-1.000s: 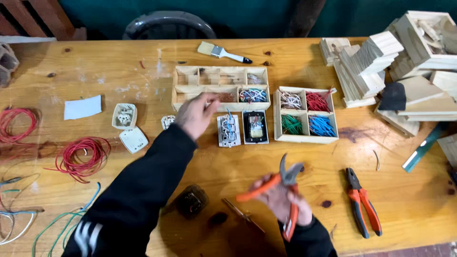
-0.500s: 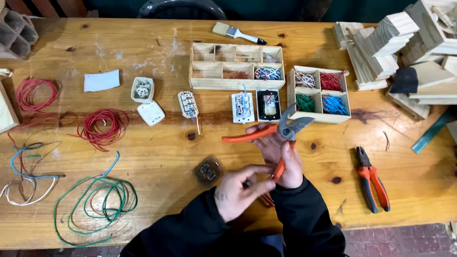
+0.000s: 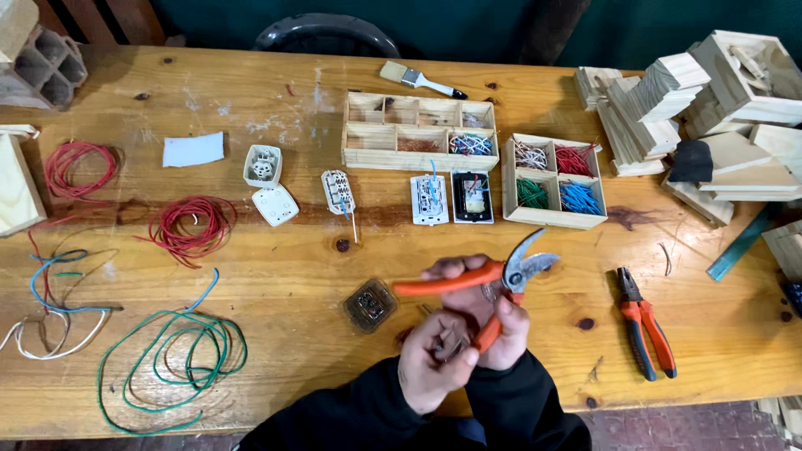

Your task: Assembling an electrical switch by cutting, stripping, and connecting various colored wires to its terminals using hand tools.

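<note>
On the wooden workbench (image 3: 276,276), both hands have drawn together near the front edge since a moment ago. The right hand (image 3: 493,321) clasps the orange-handled cutters (image 3: 489,280), blades parted, while the left hand (image 3: 430,363), no longer reaching toward the switch modules (image 3: 451,199), pinches a small wire piece (image 3: 443,341) beside them.

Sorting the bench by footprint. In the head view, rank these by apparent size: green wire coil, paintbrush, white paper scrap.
1. green wire coil, clearly largest.
2. paintbrush and white paper scrap look alike in size, so no ranking between them.
</note>
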